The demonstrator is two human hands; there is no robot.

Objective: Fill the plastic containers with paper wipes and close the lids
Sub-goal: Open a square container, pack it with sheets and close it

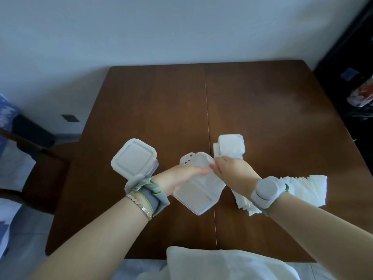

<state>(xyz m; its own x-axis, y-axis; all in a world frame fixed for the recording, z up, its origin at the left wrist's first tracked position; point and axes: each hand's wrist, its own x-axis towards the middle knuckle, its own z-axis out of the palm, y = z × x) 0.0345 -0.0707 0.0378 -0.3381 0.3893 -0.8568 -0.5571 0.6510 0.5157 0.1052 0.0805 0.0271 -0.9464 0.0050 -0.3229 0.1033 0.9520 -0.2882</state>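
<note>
Left hand [182, 179] is wrapped round a clear, square-sectioned plastic container [198, 194], which is held tilted over the counter with its base toward the viewer. Right hand [232, 172] is curled at the upper rim, fingertips pinched on the edge. A translucent flap [189, 159], likely the lid, is seen just behind that rim.

Counter [262, 108]: dark brown wood, smooth, one seam down the middle.

Paper wipes [306, 188]: white fanned stack, laid flat at the right, partly hidden by the right wrist.

Closed container [134, 158]: stood left of the hands, rounded-square white lid seated on top.

Third container [231, 146]: stood beyond the right hand, top white. Whether it is lidded cannot be told.

Grey padded wristbands [266, 188] are worn on both wrists, and a silver bracelet [141, 207] on the left.
</note>
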